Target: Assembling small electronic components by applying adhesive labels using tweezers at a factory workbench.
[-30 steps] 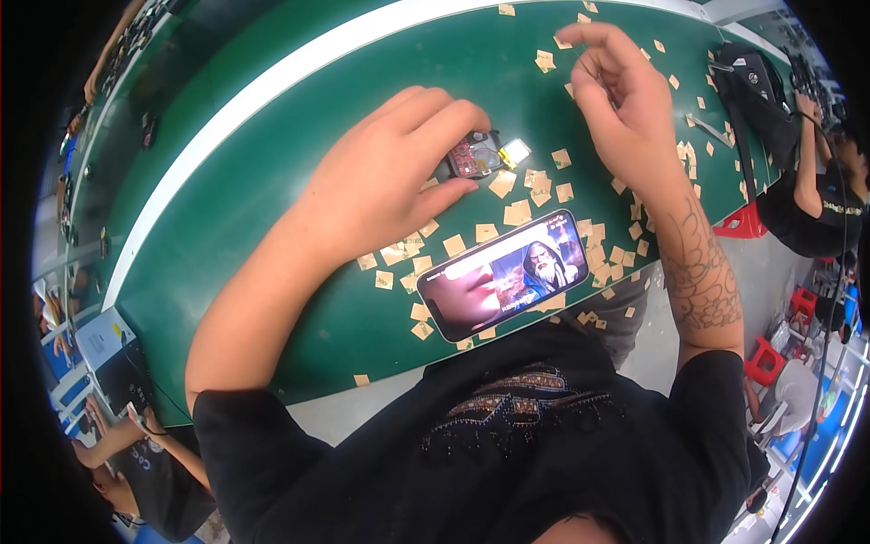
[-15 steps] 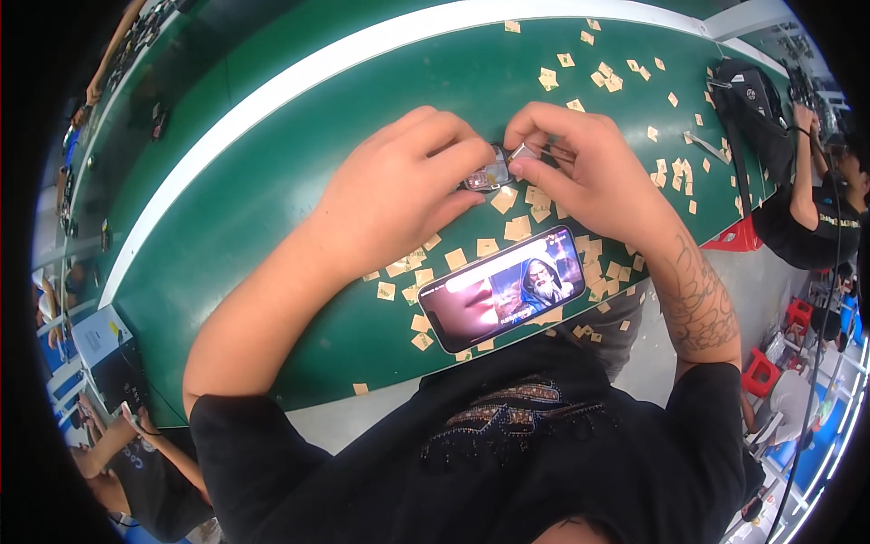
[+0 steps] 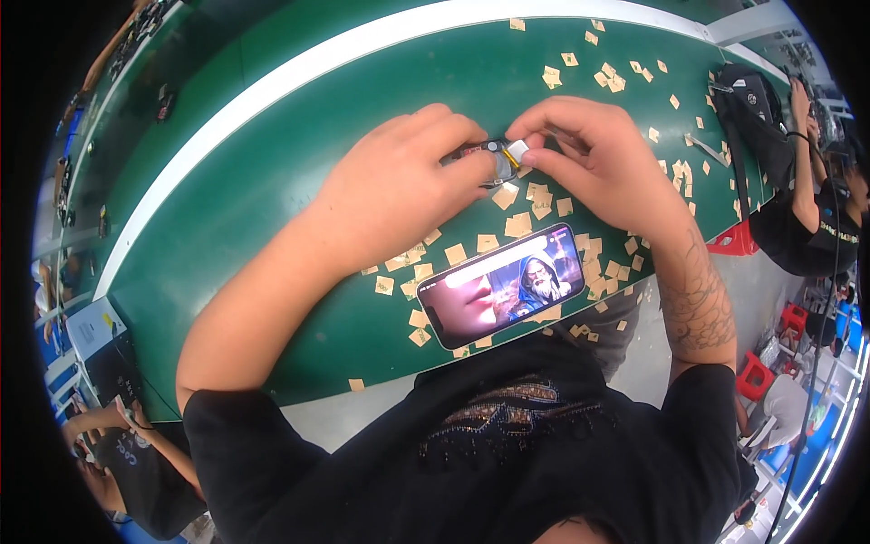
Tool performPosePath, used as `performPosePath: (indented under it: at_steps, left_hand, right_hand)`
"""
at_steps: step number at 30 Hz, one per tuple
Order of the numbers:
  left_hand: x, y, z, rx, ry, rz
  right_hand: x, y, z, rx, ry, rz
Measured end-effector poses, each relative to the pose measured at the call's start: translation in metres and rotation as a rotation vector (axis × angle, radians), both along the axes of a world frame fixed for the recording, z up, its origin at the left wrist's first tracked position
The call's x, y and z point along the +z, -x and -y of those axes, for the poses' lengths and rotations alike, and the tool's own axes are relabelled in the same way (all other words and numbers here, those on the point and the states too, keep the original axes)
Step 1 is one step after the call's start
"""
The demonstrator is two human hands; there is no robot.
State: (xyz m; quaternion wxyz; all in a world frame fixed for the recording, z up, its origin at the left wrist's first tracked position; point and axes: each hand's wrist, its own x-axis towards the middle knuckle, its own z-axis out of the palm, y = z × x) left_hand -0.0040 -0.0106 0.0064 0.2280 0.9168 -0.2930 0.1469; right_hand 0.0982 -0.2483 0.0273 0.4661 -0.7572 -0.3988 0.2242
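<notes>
Your left hand (image 3: 399, 186) pinches the small part (image 3: 494, 159), steadying it against the tabletop (image 3: 272, 181). Your right hand (image 3: 598, 159) nips its white tab (image 3: 517, 150).

**Right hand comes in from the far paper squares to meet the left at the small part**

A second ago the right hand (image 3: 603, 159) was stretched out over the far side of the bench (image 3: 272, 181), fingers among the scattered tan paper squares (image 3: 521, 204), well apart from the left hand (image 3: 399, 195). Half a second ago it had drawn back and touched the left hand's fingertips. Now both hands sit together, their fingertips pinched on the small metal part (image 3: 497, 159), and a small pale square (image 3: 517, 150) shows between the right thumb and forefinger, pressed against that part. The left hand, which earlier held the part alone, has shifted slightly toward the far edge.
</notes>
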Motion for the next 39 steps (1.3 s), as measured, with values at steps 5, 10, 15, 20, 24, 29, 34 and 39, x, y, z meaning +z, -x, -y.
performPosePath:
  at_steps: [5, 10, 15, 20, 24, 29, 34, 39]
  left_hand:
    - [-0.001, 0.002, 0.0, 0.02, -0.018, -0.003]
    - [0.0, 0.001, -0.001, 0.028, 0.055, -0.03]
    - [0.001, 0.003, -0.002, 0.057, 0.088, -0.069]
    - [0.003, 0.003, 0.0, 0.053, 0.109, -0.052]
    - [0.001, 0.004, 0.0, 0.076, 0.109, -0.072]
    - [0.003, 0.006, 0.0, 0.086, 0.123, -0.076]
    - [0.003, 0.004, 0.002, 0.077, 0.13, -0.073]
    - [0.002, 0.006, 0.003, 0.084, 0.144, -0.103]
  right_hand:
    - [0.003, 0.017, -0.013, -0.052, 0.099, 0.266]
    - [-0.003, 0.022, -0.011, -0.106, 0.068, 0.23]
    - [-0.004, 0.027, -0.016, -0.113, 0.072, 0.241]
    - [-0.019, 0.025, -0.014, -0.178, -0.034, 0.11]
    - [-0.023, 0.023, -0.015, -0.191, -0.001, 0.055]
    - [-0.006, 0.03, -0.019, -0.218, 0.124, 0.134]
    - [-0.004, 0.031, -0.018, -0.215, 0.114, 0.215]
    - [-0.006, 0.031, -0.015, -0.211, 0.119, 0.21]
